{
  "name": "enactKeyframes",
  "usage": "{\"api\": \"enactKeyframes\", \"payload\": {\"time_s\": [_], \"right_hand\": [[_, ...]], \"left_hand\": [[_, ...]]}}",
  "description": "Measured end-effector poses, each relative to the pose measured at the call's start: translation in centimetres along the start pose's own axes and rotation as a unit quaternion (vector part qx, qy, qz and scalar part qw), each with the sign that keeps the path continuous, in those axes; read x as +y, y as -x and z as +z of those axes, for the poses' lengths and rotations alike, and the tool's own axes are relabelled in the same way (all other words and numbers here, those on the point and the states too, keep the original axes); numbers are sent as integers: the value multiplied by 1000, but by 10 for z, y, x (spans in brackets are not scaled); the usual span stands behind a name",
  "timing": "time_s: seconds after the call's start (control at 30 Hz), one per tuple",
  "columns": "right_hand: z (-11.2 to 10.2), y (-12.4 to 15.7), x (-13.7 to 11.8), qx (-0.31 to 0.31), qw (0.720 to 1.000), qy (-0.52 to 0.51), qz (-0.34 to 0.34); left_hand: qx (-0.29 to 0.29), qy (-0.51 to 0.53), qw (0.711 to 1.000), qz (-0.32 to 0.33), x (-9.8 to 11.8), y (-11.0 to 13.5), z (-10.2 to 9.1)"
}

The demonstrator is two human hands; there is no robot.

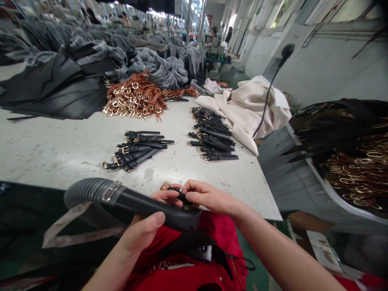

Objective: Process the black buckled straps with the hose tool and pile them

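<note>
A small black buckle strap [182,197] is held up between my two hands, just past the table's near edge. My left hand [148,226] has its fingers closed around the strap's left part, where a bit of gold metal shows. The fingertips of my right hand [203,194] pinch the strap's other end. A black ribbed hose [133,202] crosses in front of my left hand, between its thumb and fingers, and hides much of the palm. I cannot tell whether the hand grips the hose too. Beyond lie two piles of black buckle straps, one left [136,149] and one right [214,135].
On the white table [75,149] lie brown straps with gold buckles [136,97], black flat pieces [57,85] and a cream cloth [248,105]. A bin [321,182] at right holds more brown straps. A black cord [268,93] hangs over the cloth.
</note>
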State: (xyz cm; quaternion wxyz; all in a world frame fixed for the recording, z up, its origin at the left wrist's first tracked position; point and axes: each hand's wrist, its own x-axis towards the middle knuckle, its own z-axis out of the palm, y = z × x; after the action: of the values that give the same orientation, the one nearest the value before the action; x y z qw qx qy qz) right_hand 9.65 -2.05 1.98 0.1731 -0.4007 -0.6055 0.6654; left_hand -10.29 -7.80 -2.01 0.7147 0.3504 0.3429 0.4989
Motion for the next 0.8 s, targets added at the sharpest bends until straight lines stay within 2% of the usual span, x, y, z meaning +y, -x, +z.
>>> {"api": "enactKeyframes", "payload": {"time_s": [0.07, 0.13, 0.23, 0.3, 0.37, 0.47, 0.57, 0.7, 0.8], "right_hand": [[-1, 0, 1, -14, 1000, -11, -4], [-2, 1, 2, -5, 1000, 21, -15], [-2, 2, 2, 56, 984, 159, -66], [-4, 2, 2, 101, 946, 279, -133], [-6, 2, 1, 125, 886, 395, -210], [-9, 1, -4, 127, 783, 533, -294], [-10, 1, -14, 110, 707, 614, -332], [-11, 5, -29, 89, 647, 667, -359], [-12, 9, -37, 69, 631, 681, -365]], "left_hand": [[-2, 8, 1000, -3, 0, 1, -2], [-4, 13, 1000, -4, 0, 2, -3], [5, 10, 1000, -1, 1, 2, -4], [18, 8, 1000, 6, 2, 2, -4], [31, 12, 999, 12, 2, 2, -4], [41, 22, 999, 18, 3, 1, -2], [45, 40, 998, 17, 3, 0, 3], [53, 66, 996, 8, 2, -3, 9], [55, 82, 995, -1, 0, -5, 14]]}}
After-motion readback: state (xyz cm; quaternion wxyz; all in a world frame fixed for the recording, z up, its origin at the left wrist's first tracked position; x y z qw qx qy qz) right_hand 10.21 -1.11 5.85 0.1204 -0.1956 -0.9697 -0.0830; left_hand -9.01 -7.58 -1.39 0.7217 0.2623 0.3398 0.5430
